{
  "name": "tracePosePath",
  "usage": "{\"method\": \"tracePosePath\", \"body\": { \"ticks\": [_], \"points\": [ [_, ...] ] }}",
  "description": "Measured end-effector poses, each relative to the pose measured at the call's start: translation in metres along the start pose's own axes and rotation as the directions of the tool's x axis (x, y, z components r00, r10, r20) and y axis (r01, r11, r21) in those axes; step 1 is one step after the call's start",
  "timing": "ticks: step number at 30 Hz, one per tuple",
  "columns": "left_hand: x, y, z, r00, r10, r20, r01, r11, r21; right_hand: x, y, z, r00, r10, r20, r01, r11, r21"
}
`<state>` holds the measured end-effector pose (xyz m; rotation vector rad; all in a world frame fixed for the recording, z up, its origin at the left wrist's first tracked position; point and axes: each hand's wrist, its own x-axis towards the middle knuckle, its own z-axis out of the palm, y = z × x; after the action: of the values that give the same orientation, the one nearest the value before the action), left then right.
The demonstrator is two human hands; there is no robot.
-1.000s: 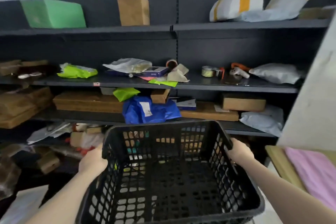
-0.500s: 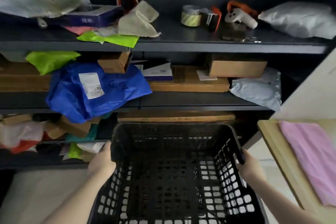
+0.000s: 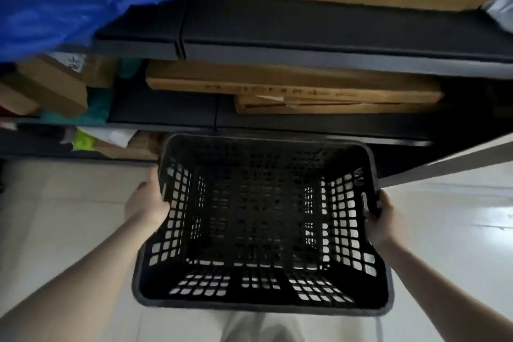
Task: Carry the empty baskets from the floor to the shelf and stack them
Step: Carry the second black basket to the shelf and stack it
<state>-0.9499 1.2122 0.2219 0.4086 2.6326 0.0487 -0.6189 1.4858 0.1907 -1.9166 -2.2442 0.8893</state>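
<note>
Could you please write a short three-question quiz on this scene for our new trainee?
1. True or false: the black basket holds parcels.
2. Which grips the basket: A) only the left hand, B) only the right hand, C) both?
3. Fill in: the flat cardboard boxes lie on a ___ above the basket's far rim.

Key: 1 false, it is empty; 2 C, one hand on each side; 3 shelf.

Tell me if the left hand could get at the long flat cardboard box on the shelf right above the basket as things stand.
Probably not yet. The left hand is clamped on the black basket, as is the right hand. The long flat cardboard box lies open at the shelf front, so only the grip blocks it.
</note>
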Motion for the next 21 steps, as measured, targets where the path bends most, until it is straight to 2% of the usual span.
{"method": "tracePosePath", "body": {
  "ticks": [7, 14, 21],
  "points": [
    [0.025, 0.009, 0.036, 0.999, -0.035, -0.005, 0.035, 0.999, -0.004, 0.013, 0.014, 0.031, 0.998, 0.055, 0.044, -0.044, 0.976, -0.213],
    [0.027, 0.011, 0.049, 0.998, -0.064, 0.015, 0.064, 0.997, -0.035, 0.021, 0.013, 0.04, 0.992, 0.088, 0.091, -0.068, 0.977, -0.203],
    [0.033, 0.005, 0.062, 0.998, -0.065, -0.01, 0.064, 0.996, -0.058, 0.013, 0.022, 0.049, 0.995, 0.065, 0.069, -0.051, 0.981, -0.187]
  ]
}}
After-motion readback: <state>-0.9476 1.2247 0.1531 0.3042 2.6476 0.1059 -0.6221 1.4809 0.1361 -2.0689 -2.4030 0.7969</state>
